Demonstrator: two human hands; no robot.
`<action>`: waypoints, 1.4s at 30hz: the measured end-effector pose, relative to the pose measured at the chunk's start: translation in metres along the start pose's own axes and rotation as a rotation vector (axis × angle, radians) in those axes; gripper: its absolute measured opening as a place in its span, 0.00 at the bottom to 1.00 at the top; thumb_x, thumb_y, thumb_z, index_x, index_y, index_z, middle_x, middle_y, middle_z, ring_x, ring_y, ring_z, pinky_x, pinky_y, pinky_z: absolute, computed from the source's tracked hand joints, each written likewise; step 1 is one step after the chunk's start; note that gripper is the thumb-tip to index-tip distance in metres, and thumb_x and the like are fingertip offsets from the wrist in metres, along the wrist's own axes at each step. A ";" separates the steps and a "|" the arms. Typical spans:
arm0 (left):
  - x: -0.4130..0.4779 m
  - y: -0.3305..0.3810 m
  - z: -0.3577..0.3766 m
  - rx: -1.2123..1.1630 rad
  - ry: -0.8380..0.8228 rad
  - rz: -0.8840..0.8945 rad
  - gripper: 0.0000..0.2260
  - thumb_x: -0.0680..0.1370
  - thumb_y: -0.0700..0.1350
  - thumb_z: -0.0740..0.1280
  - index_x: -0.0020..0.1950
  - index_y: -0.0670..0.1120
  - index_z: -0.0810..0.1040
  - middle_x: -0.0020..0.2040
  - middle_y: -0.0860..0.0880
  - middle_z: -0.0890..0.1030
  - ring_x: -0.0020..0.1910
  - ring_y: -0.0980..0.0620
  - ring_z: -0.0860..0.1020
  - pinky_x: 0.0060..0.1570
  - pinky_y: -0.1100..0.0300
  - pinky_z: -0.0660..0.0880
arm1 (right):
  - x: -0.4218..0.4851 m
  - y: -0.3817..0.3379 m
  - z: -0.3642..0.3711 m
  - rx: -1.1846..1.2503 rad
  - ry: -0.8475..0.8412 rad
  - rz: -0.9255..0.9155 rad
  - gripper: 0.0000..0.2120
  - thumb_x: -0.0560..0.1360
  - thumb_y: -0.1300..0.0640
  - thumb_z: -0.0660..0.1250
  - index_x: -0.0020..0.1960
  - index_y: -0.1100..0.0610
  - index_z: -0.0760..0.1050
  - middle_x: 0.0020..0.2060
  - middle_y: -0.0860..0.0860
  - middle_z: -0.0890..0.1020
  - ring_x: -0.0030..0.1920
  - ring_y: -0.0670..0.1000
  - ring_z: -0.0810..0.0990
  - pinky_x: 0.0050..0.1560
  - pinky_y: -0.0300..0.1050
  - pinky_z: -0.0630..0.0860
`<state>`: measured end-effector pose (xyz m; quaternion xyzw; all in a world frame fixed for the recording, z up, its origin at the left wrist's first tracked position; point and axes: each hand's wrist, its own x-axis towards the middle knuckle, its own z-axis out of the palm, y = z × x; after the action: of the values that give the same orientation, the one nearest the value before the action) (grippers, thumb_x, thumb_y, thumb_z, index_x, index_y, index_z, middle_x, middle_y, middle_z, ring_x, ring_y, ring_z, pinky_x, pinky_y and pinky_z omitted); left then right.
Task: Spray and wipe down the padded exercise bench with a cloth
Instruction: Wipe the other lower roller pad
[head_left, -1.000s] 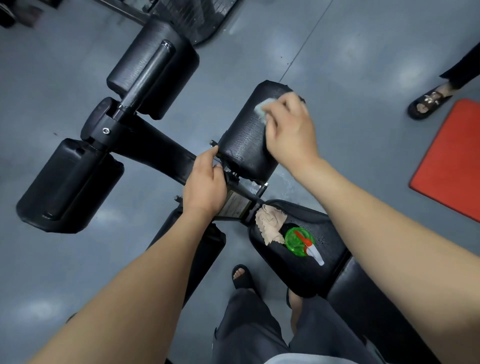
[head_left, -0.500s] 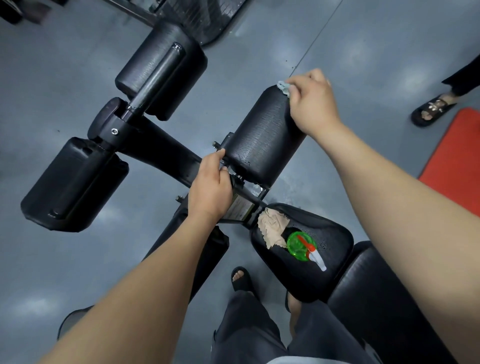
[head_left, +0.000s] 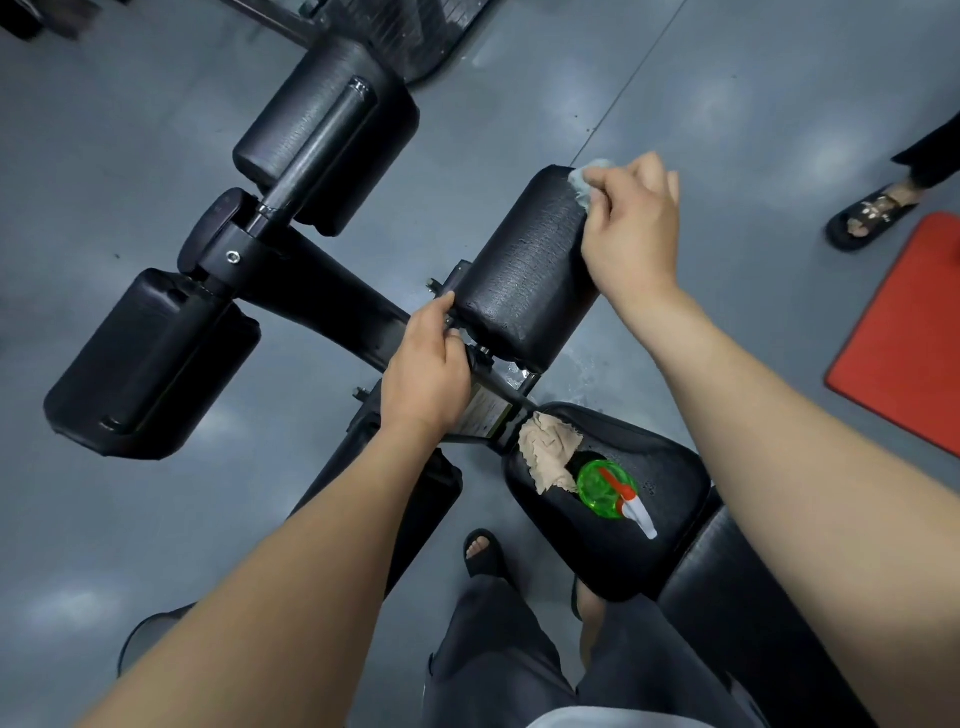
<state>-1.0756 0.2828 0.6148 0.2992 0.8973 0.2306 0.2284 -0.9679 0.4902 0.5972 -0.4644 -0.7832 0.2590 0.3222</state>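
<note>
A black padded roller (head_left: 524, 270) sits at the middle of the bench. My right hand (head_left: 631, 234) grips a small pale grey cloth (head_left: 584, 182) against the roller's far end. My left hand (head_left: 426, 374) grips the metal bracket at the roller's near left corner. On the black seat pad (head_left: 670, 478) below lie a crumpled beige cloth (head_left: 548, 452) and a green spray bottle (head_left: 605, 488) with a red and white nozzle. Wet drops show on the seat pad.
Two more black padded rollers (head_left: 322, 135) (head_left: 145, 364) stand on a black bar to the left. A red mat (head_left: 909, 338) lies at the right edge, with another person's sandalled foot (head_left: 867, 213) beside it. My own feet and grey trousers are below. The floor is grey.
My right hand moved with the grey cloth from the top of the roller to its far end and stays there. My left hand kept its grip on the bracket.
</note>
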 end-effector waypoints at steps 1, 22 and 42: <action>0.000 0.001 0.000 -0.003 -0.001 -0.003 0.21 0.83 0.48 0.53 0.75 0.58 0.66 0.71 0.56 0.73 0.66 0.52 0.74 0.64 0.50 0.72 | -0.006 -0.003 -0.001 -0.018 0.008 -0.051 0.13 0.76 0.63 0.61 0.53 0.56 0.83 0.47 0.58 0.77 0.47 0.63 0.73 0.50 0.48 0.71; -0.002 0.003 -0.003 -0.038 -0.002 -0.033 0.21 0.82 0.47 0.53 0.75 0.59 0.67 0.69 0.57 0.75 0.65 0.53 0.74 0.65 0.49 0.72 | -0.075 -0.038 0.003 0.031 -0.218 -0.387 0.12 0.75 0.67 0.66 0.55 0.59 0.82 0.41 0.57 0.70 0.44 0.58 0.71 0.42 0.48 0.70; 0.000 0.003 0.000 -0.025 0.001 -0.048 0.22 0.82 0.48 0.53 0.76 0.58 0.67 0.70 0.55 0.76 0.67 0.51 0.74 0.68 0.49 0.71 | -0.099 0.001 -0.011 0.026 -0.281 -0.384 0.08 0.79 0.63 0.65 0.57 0.60 0.78 0.47 0.58 0.71 0.45 0.56 0.72 0.36 0.53 0.75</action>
<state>-1.0742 0.2848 0.6161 0.2745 0.9014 0.2366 0.2370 -0.9237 0.4038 0.5771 -0.2620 -0.8910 0.2648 0.2594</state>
